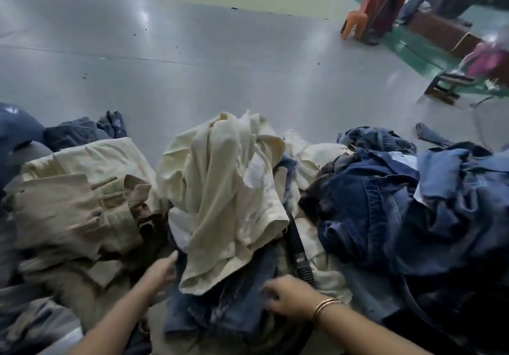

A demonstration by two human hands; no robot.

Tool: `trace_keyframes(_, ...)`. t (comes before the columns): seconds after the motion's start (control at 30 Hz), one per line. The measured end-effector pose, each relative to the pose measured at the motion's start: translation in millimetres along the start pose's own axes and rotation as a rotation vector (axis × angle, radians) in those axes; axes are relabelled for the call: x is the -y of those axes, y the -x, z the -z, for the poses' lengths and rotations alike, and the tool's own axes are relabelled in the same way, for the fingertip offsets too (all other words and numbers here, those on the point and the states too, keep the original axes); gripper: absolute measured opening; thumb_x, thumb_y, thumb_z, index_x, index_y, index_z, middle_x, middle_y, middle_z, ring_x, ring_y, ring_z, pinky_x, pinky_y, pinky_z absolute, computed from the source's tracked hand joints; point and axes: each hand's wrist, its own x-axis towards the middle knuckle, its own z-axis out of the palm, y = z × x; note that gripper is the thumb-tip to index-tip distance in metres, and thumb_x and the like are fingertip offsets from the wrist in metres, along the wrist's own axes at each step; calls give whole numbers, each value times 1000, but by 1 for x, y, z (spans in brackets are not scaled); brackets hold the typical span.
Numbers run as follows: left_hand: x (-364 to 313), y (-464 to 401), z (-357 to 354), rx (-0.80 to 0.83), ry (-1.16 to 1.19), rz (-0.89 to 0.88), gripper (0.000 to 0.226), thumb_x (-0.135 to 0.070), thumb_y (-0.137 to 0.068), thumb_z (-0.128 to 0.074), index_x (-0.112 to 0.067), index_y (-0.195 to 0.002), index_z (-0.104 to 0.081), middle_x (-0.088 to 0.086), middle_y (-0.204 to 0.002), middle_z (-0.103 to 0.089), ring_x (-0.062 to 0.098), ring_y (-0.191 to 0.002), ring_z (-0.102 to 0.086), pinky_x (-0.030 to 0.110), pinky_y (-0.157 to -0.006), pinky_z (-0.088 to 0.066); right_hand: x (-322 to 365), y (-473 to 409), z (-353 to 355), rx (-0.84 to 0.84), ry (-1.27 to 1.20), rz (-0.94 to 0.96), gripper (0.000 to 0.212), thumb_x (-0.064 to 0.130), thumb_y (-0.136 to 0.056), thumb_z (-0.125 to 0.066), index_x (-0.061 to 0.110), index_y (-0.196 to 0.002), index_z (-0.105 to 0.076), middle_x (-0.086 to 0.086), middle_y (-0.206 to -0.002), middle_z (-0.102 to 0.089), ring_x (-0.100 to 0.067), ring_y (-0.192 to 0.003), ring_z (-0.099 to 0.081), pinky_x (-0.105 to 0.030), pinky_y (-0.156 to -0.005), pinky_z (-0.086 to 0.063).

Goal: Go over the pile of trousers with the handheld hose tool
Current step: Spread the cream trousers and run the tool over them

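A heap of trousers fills the lower half of the view. A cream pair [223, 189] stands bunched up in the middle, over a blue denim pair [234, 305]. The black handheld hose tool [298, 252] lies beside the cream pair, its ribbed end near my right hand [289, 297]. That hand rests on the denim with curled fingers; blur hides whether it grips the cloth. My left hand [164, 272] reaches under the cream pair's lower left edge, thumb against dark fabric, fingers hidden.
Khaki trousers [82, 203] lie piled at the left, dark blue jeans [399, 217] at the right. Beyond the heap is a shiny grey floor [192, 52]. An orange plastic stool [355, 23] and a wooden bench [446, 90] stand at the far right.
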Motion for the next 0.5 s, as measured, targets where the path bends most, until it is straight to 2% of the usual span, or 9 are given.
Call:
trace_keyframes(0.07,18,-6,-14,35,-173,-45,62,-29,-95,-57,3,-143,-34,18,-146,-40,33,-128,-43,36,-99,-40,-27,-12,5,-351,-122,-210,29,16,-91,-51,12,-119,-58,-11,-123,-56,-27,-116,-53,-33,-95,-39)
trace_keyframes(0.13,21,-13,-24,4,-293,-110,76,-35,-89,-66,-2,-146,-30,17,-149,-36,33,-134,-39,33,-98,-37,-41,-29,21,-585,-163,-324,42,21,-89,-55,13,-129,-47,-8,-131,-44,-25,-122,-46,-31,-101,-35)
trace_keyframes(0.23,18,-21,-36,-105,-430,-171,90,-42,-81,-73,-7,-149,-25,18,-150,-31,34,-135,-36,41,-105,-36,-49,-61,51,-629,-230,-420,92,43,-82,-66,19,-151,-10,-9,-157,-11,-25,-143,-21,-35,-113,-20)
trace_keyframes(0.27,19,-25,-39,-138,-426,-155,94,-42,-81,-73,-7,-150,-20,18,-152,-27,35,-137,-32,42,-107,-34,-50,-72,60,-600,-244,-458,101,46,-80,-68,24,-152,0,-8,-159,-5,-25,-145,-16,-38,-115,-17)
trace_keyframes(0.3,19,-28,-39,-171,-398,-122,98,-40,-80,-74,-7,-152,-16,18,-154,-24,35,-139,-29,42,-109,-32,-49,-81,65,-582,-229,-476,103,45,-80,-68,29,-152,4,-8,-159,-9,-26,-144,-19,-42,-116,-17)
trace_keyframes(0.33,19,-31,-39,-186,-353,-82,101,-38,-80,-75,-6,-152,-12,18,-155,-22,35,-141,-27,43,-111,-31,-47,-89,70,-570,-179,-477,96,39,-83,-65,35,-151,2,-9,-156,-22,-27,-140,-27,-43,-114,-19)
trace_keyframes(0.4,27,-43,-38,-180,-277,18,103,-38,-81,-74,-5,-152,-9,17,-157,-19,35,-142,-25,44,-113,-30,-44,-97,75,-561,-151,-416,69,21,-89,-54,40,-148,-24,-4,-134,-53,-25,-122,-48,-35,-103,-32)
trace_keyframes(0.47,34,-49,-37,-169,-177,70,101,-40,-83,-72,-4,-152,-8,16,-158,-18,35,-142,-25,44,-113,-29,-40,-93,79,-632,-484,-259,40,7,-89,-51,26,-123,-60,-3,-109,-66,-22,-100,-59,-25,-81,-41)
trace_keyframes(0.5,38,-55,-34,-146,-98,68,100,-41,-83,-71,-4,-152,-9,16,-158,-18,35,-142,-24,45,-114,-27,-36,-83,77,-661,-749,-175,28,3,-87,-53,20,-104,-68,-3,-95,-68,-20,-89,-61,-25,-76,-43)
